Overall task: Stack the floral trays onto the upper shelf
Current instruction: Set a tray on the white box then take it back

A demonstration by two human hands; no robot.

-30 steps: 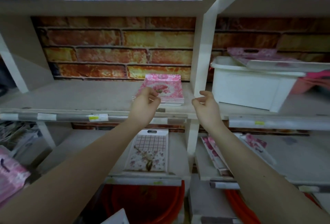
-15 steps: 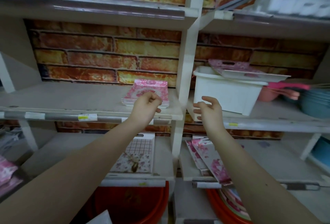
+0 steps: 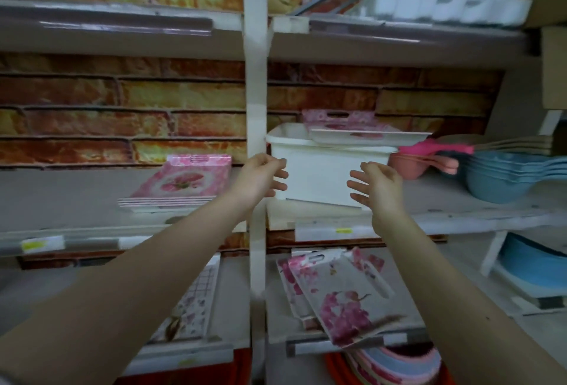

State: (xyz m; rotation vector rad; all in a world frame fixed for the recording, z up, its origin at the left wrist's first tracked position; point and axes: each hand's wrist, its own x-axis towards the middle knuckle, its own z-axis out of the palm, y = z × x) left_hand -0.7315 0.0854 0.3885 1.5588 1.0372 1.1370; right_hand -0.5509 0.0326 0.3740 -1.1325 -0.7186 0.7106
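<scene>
Several pink floral trays (image 3: 181, 182) | stacked flat | pale rims | on shelf (image 3: 61, 200)

- View: single, head-worn, wide-angle.
- Facing: forward, square onto shelving (image 3: 460, 211); white upright post (image 3: 256, 108) just left of centre.
- Range: close, at arm's reach; left hand (image 3: 260, 177) and right hand (image 3: 379, 188) mid-frame.
- Coverage: three shelf tiers against brick backing (image 3: 122, 102).

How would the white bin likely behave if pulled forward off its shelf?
Probably light and fairly stiff: the white bin looks like moulded plastic, though its inside is hidden. The floral tray lies loose across its rim, overhanging to the right, so a jerk may slide it off. The bin's smooth walls could prove slippery.
</scene>
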